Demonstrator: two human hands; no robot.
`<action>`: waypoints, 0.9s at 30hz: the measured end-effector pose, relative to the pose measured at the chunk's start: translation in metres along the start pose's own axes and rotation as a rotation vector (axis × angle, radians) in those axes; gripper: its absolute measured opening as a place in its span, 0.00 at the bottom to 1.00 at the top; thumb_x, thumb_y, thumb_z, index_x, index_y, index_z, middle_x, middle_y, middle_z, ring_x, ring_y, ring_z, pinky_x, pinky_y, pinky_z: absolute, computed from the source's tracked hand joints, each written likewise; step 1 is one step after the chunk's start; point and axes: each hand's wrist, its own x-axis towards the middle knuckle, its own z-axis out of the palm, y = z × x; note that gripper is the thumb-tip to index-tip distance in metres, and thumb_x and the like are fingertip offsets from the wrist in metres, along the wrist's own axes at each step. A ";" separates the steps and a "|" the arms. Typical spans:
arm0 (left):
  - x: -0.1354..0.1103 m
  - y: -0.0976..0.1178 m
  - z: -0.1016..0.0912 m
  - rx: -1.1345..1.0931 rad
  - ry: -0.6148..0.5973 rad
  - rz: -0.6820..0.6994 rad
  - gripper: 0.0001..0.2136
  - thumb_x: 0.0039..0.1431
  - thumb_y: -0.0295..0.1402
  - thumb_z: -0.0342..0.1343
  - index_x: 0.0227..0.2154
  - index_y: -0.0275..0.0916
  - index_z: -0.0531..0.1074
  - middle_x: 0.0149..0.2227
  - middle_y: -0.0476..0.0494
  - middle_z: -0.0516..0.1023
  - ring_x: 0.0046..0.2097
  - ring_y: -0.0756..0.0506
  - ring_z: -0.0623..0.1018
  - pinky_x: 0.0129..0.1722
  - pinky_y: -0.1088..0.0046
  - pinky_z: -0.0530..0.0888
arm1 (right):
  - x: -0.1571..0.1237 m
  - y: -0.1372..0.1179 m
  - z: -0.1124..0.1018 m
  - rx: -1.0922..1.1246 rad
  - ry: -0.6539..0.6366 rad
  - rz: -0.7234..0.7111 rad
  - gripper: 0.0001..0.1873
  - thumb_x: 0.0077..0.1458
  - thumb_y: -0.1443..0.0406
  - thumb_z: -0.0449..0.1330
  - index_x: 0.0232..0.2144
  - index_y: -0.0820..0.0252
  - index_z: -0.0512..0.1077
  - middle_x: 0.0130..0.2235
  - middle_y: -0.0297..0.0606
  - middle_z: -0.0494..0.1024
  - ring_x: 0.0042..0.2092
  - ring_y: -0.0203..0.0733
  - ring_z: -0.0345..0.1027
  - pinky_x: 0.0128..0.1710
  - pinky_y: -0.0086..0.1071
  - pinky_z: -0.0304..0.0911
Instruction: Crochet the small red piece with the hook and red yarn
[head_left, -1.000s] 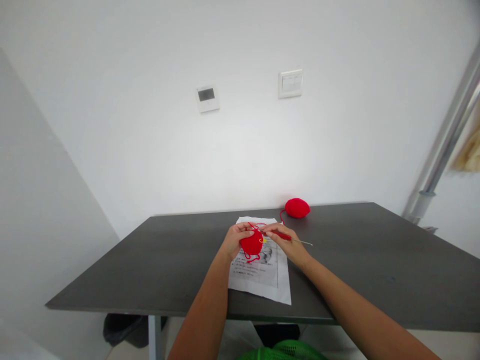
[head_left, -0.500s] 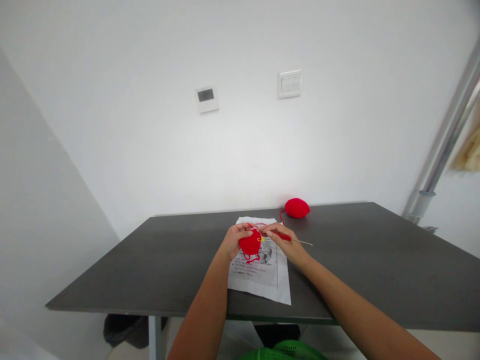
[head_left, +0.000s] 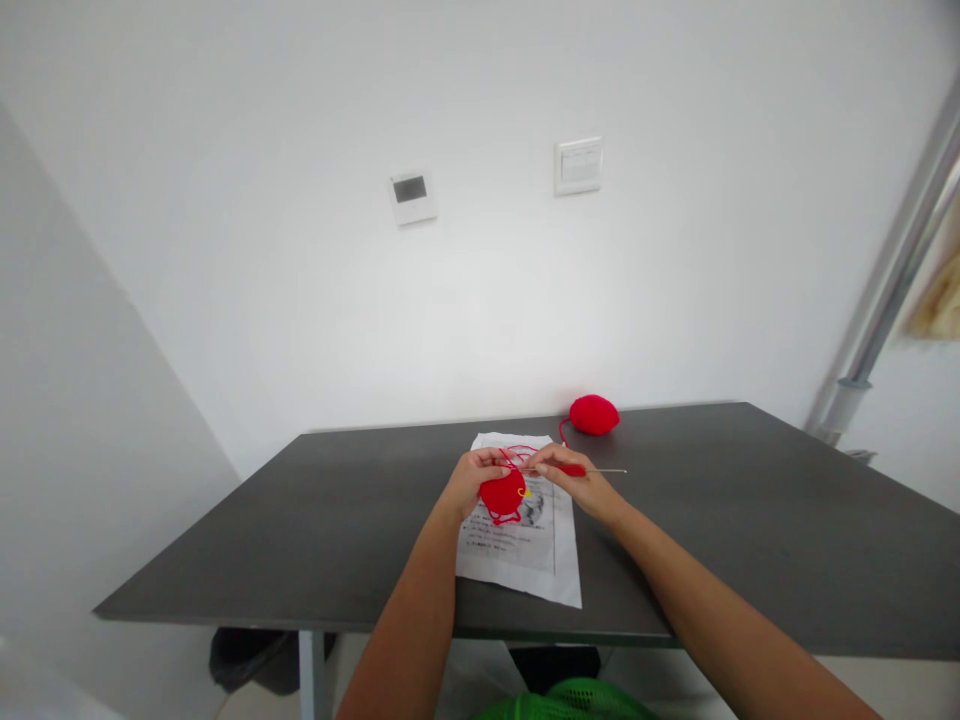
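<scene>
My left hand (head_left: 470, 479) is closed around a small round red crochet piece (head_left: 502, 492) held just above a printed paper sheet (head_left: 525, 555). A yellow marker shows at the piece's right edge. My right hand (head_left: 574, 482) pinches a crochet hook (head_left: 592, 470) with a red grip and a thin metal shaft that points right. The hook's tip is at the top of the red piece, among loops of red yarn. A strand runs back to a red yarn ball (head_left: 594, 414) at the table's far edge.
The dark grey table (head_left: 750, 520) stands against a white wall with a thermostat (head_left: 413, 196) and a light switch (head_left: 578, 165). A metal pole (head_left: 892, 290) rises at the right. Below the front edge sit a green basket (head_left: 570, 700) and a dark bin (head_left: 255, 660).
My right hand has lifted slightly, and the hook's shaft now lies more level. Loops of red yarn have risen above the piece. The left hand has barely shifted.
</scene>
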 end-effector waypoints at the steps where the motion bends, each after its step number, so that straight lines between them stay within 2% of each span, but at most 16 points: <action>1: 0.000 0.000 0.000 0.007 0.003 0.003 0.15 0.35 0.28 0.64 0.31 0.32 0.74 0.25 0.46 0.74 0.26 0.50 0.72 0.28 0.75 0.65 | 0.000 0.000 -0.001 -0.019 -0.010 -0.005 0.12 0.55 0.57 0.55 0.33 0.60 0.71 0.35 0.39 0.75 0.40 0.42 0.69 0.42 0.36 0.63; 16: 0.003 -0.003 0.001 0.173 0.083 0.168 0.13 0.35 0.28 0.64 0.30 0.34 0.75 0.24 0.49 0.72 0.27 0.51 0.69 0.29 0.76 0.65 | 0.000 -0.002 0.003 -0.305 -0.044 -0.085 0.10 0.57 0.61 0.51 0.31 0.58 0.70 0.33 0.36 0.74 0.36 0.40 0.67 0.38 0.32 0.62; 21: 0.003 -0.002 0.001 0.233 0.093 0.212 0.13 0.36 0.29 0.63 0.30 0.34 0.75 0.25 0.48 0.72 0.28 0.51 0.70 0.29 0.76 0.65 | -0.002 -0.002 0.008 -0.369 -0.062 -0.162 0.10 0.58 0.62 0.49 0.33 0.57 0.69 0.34 0.37 0.73 0.37 0.40 0.67 0.39 0.32 0.61; 27: 0.005 -0.004 -0.002 0.349 0.101 0.258 0.10 0.38 0.27 0.61 0.29 0.35 0.75 0.24 0.48 0.71 0.28 0.50 0.69 0.29 0.76 0.65 | -0.003 -0.003 0.013 -0.395 -0.072 -0.183 0.10 0.59 0.62 0.48 0.32 0.57 0.68 0.32 0.36 0.72 0.35 0.39 0.65 0.37 0.31 0.61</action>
